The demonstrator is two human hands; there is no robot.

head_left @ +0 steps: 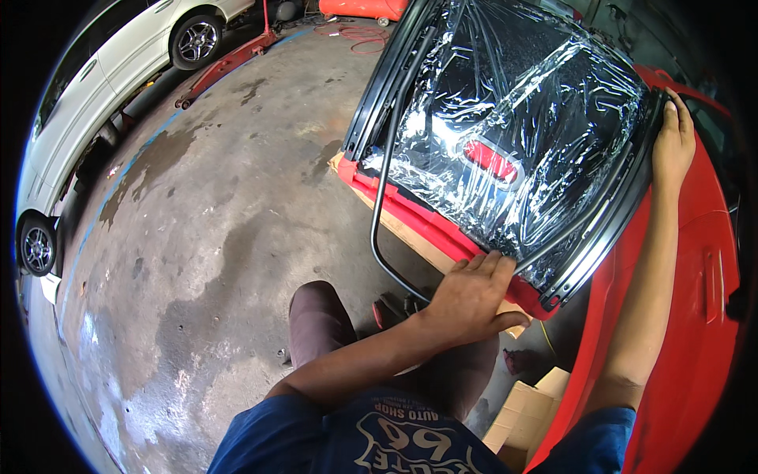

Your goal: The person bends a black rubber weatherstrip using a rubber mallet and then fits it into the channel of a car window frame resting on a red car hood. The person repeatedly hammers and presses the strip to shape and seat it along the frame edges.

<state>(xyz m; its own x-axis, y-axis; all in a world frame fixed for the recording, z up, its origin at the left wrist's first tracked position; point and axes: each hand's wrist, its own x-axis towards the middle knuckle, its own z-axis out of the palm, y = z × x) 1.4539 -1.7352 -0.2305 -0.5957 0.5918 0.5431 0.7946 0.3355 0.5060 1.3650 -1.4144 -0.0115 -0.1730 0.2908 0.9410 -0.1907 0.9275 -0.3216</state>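
A sunroof assembly (pixel 584 95), a dark panel under crinkled clear film with black side rails, lies before me beside a red car (pixel 687 268). Red padding (pixel 418 217) runs along its near edge. A bent black tube (pixel 380 189) hangs past the near-left corner; another stretch crosses the film toward the right rail. My left hand (pixel 470 296) is closed at the near edge, fingertips where the tube meets it; its grip underneath is hidden. My right hand (pixel 673 146) is wrapped over the right rail near the far right corner.
Brown cardboard (pixel 426 246) shows under the assembly's near edge. An opened cardboard box (pixel 525 415) stands on the floor by the red car. Across the concrete floor (pixel 213 221) are a white car (pixel 110 71), a red floor jack (pixel 229 67) and a red tank (pixel 363 8) with a coiled hose.
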